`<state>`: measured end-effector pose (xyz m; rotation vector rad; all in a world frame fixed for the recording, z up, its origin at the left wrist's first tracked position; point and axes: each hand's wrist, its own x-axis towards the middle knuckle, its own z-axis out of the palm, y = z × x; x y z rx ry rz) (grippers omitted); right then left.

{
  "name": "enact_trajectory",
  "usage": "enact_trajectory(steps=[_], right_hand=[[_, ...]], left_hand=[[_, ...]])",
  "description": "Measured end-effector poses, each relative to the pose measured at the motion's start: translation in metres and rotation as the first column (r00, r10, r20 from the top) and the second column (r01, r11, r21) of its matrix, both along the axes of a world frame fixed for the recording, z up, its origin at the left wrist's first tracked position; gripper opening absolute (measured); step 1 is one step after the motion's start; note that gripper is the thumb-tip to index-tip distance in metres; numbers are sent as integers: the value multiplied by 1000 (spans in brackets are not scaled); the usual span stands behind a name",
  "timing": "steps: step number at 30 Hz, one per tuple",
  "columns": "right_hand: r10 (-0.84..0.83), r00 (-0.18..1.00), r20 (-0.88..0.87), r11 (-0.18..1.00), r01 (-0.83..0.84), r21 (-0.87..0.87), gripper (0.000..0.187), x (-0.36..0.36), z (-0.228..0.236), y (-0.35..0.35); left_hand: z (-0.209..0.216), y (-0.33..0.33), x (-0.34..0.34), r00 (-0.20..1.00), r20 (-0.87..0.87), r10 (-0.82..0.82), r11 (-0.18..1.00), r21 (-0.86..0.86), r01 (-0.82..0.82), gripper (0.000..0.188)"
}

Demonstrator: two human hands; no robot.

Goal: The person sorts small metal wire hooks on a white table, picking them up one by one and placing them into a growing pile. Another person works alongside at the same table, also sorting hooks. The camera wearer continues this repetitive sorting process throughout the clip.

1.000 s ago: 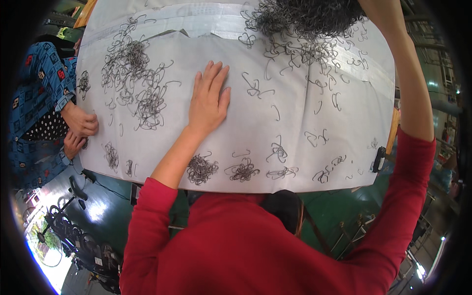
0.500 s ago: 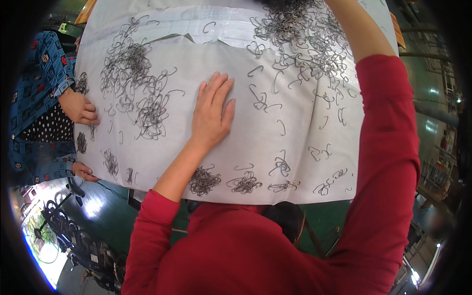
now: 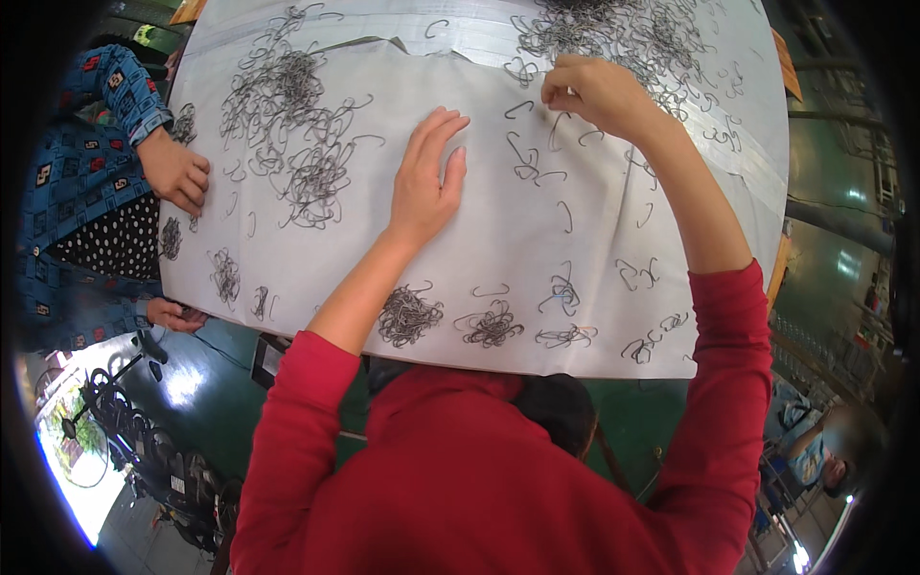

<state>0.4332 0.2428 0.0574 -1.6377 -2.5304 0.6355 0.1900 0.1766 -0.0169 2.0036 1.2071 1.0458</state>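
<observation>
My left hand (image 3: 428, 182) lies on the white table sheet (image 3: 460, 244), fingers stretched out and holding nothing. Bent over the right side of the sheet, my right hand (image 3: 604, 96) has its fingers curled together in a pinch. What sits between those fingertips is hidden, though a thin dark curved wire hook (image 3: 557, 132) shows just below them. Beyond this hand spreads a large tangle of dark wire hooks (image 3: 661, 34). Left of my left hand is another loose heap of hooks (image 3: 311, 182). Smaller clumps of hooks (image 3: 410, 314) lie along the near edge.
At the left, a co-worker in a blue patterned sleeve rests one hand (image 3: 175, 172) by small hook clumps and the other (image 3: 174, 316) at the table edge. A raised fold (image 3: 383, 43) crosses the sheet. Parked motorbikes (image 3: 144, 460) stand at lower left.
My right hand has come back from the far tangle toward me, its fingers now pinched in view. My left hand remains flat on the sheet. The whole view has shifted slightly.
</observation>
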Motion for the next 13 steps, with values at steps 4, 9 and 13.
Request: enact_trajectory(steps=[4,9,13], right_hand=[[-4,999,53,998,1,56,8,-19,-27,8],[63,987,148,989,-82,125,8,-19,-38,-7],[-99,995,31,995,100,-17,10,-13,-13,-58]], left_hand=[[-3,-2,-2,999,42,27,1000,-9,-27,31],[-7,-1,-4,999,-14,37,999,23,-36,31],[-8,-2,-2,1000,0,15,1000,-25,-15,30]])
